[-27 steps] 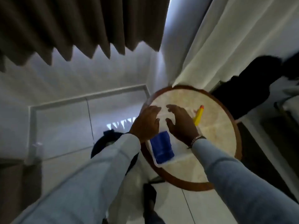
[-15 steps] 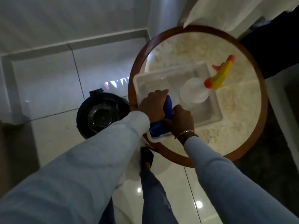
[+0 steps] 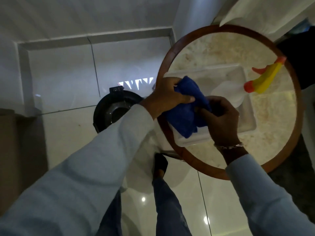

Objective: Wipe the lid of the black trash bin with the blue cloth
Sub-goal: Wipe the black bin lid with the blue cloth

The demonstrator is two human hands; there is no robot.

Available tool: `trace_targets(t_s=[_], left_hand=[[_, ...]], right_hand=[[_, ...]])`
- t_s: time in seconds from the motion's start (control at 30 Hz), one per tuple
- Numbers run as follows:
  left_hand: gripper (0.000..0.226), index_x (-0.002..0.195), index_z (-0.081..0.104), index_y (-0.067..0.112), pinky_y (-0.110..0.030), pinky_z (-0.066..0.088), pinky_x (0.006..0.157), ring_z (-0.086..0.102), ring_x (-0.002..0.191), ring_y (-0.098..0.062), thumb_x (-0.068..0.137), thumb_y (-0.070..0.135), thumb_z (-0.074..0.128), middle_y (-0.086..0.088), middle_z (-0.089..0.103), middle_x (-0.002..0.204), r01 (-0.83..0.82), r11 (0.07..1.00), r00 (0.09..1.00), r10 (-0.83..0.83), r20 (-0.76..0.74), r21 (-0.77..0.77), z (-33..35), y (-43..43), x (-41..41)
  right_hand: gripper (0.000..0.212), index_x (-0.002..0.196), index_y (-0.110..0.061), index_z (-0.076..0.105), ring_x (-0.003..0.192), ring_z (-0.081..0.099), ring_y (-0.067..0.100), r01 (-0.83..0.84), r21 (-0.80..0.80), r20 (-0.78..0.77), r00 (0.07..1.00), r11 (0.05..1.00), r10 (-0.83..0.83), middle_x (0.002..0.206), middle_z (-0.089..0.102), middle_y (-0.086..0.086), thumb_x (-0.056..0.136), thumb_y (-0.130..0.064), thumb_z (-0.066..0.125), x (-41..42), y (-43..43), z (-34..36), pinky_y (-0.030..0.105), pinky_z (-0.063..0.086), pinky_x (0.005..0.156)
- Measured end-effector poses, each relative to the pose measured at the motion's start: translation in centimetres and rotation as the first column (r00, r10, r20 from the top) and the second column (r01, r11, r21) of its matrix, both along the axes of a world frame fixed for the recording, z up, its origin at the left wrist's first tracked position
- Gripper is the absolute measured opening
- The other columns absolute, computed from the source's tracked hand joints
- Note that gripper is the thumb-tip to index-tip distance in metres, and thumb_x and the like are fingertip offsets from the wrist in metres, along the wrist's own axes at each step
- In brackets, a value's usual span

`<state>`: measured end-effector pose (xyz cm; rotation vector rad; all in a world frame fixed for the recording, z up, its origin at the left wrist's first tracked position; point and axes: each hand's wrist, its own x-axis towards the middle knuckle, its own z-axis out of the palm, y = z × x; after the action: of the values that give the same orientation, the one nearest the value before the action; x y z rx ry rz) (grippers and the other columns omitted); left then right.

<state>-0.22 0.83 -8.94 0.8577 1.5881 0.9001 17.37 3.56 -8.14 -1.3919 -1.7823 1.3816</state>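
The blue cloth (image 3: 185,114) is bunched up just above the near-left corner of a white tray (image 3: 247,120). My left hand (image 3: 167,97) grips its upper left part, thumb pressed across the fabric. My right hand (image 3: 221,121) pinches its right edge from the other side. The black trash bin (image 3: 110,111) stands on the floor to the left of the table, round lid facing up, partly hidden behind my left sleeve.
The tray sits on a round marble table with a brown wooden rim (image 3: 163,65). A white spray bottle (image 3: 226,94) with a yellow and orange trigger (image 3: 265,79) lies in the tray. White curtains hang at the back right. My legs stand on glossy white tiles (image 3: 68,79).
Both hands came down onto the cloth in the tray, closed on it and lifted it, and it has loosened out of its fold. The view tilted down toward the floor and bin.
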Motion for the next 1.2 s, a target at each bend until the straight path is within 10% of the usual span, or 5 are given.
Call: trace_targets(t_s=[0.3,0.57,0.7,0.83,1.2], left_hand=[[0.022,0.098,0.064,0.033,-0.027,0.059,0.082,0.071,0.093,-0.009,0.082,0.02,0.073,0.01,0.074,0.095,-0.369,0.929,0.912,0.359,0.2,0.017,-7.4,-11.7,-7.7],[0.068,0.14,0.041,0.019,-0.022,0.059,0.079,0.07,0.1,-0.006,0.08,0.023,0.073,0.014,0.071,0.1,-0.592,0.804,0.797,0.575,0.182,0.054,-21.0,-18.0,-13.1],[0.117,0.153,0.003,0.028,-0.021,0.03,0.111,0.028,0.139,0.003,0.065,0.06,0.073,0.016,0.028,0.156,-0.267,0.956,0.918,0.292,-0.269,0.126,-26.2,-20.9,-15.3],[0.142,0.151,-0.018,0.023,-0.029,-0.009,0.116,-0.029,0.144,-0.007,0.053,0.079,0.069,0.011,-0.027,0.158,0.21,0.977,0.79,-0.193,-0.582,-0.039,-29.9,-21.0,-16.4],[0.147,0.152,-0.013,0.016,-0.046,-0.005,0.122,-0.018,0.15,-0.02,0.045,0.098,0.046,-0.002,-0.015,0.164,0.364,0.923,0.581,-0.326,-0.746,-0.12,-32.6,-19.6,-18.5]], right_hand=[[0.066,0.128,-0.018,0.048,0.115,0.06,0.01,-0.154,-0.16,-0.158,0.979,0.975,0.129,0.131,0.057,0.001,0.071,-0.032,0.079,-10.3,-8.1,-6.3,0.031,0.055,0.091],[0.032,0.11,-0.018,0.06,0.096,0.064,0.015,-0.023,-0.084,0.053,0.998,0.996,0.027,0.103,0.066,0.002,0.083,-0.004,0.067,-15.2,-10.4,-22.2,0.031,0.055,0.085],[0.028,0.106,-0.02,0.061,0.083,0.063,0.0,0.01,-0.004,0.034,0.999,1.0,-0.01,0.092,0.065,-0.005,0.083,-0.005,0.067,-15.8,-7.9,-26.7,0.009,0.051,0.069],[0.042,0.122,-0.016,0.057,0.102,0.058,-0.002,-0.125,0.168,0.223,0.971,0.978,0.086,0.113,0.061,-0.009,0.082,-0.013,0.069,-16.8,-6.8,-29.2,0.01,0.047,0.088],[0.063,0.144,-0.029,0.035,0.146,0.014,0.041,-0.573,0.414,0.658,0.725,0.708,0.202,0.159,0.023,0.008,0.09,-0.06,0.039,-16.4,-11.9,-33.6,0.065,0.032,0.105]])
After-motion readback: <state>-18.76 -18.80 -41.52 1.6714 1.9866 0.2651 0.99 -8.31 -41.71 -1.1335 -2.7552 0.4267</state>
